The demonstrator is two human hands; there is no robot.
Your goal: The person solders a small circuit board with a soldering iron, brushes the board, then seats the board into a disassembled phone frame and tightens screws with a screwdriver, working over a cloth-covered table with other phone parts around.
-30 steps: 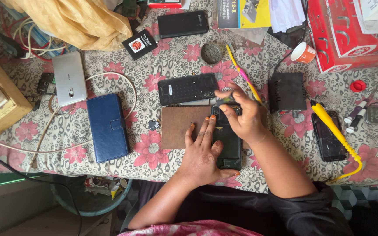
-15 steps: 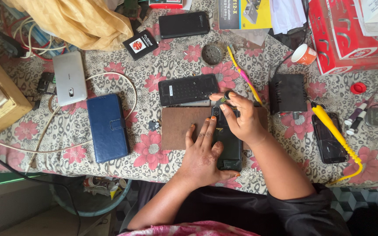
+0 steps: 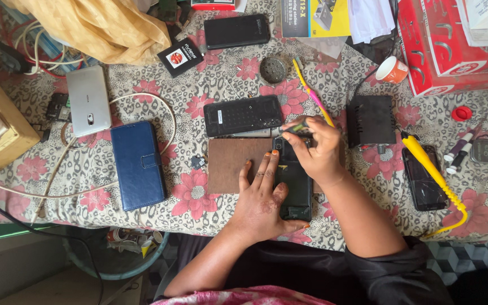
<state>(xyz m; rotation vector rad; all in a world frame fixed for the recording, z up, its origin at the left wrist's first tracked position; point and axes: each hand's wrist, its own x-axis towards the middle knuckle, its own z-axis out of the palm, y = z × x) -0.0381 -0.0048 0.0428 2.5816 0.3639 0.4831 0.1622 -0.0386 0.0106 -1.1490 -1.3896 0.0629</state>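
Below both hands, dark phone

Tablecloth: leopard-spot grey/beige with pink flowers. Phone under hands: black. Board beneath it: brown. Wallet case, left of centre: navy blue. Phone, upper left: silver. Cloth, top left: mustard yellow. Toothbrush: yellow and pink. Boxes, top right: red with white. Soldering iron, right: yellow. Fingernails on left hand: orange.

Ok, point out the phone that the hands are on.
The black phone beside the brown board: left hand presses it, right hand at its top. Others lie untouched.
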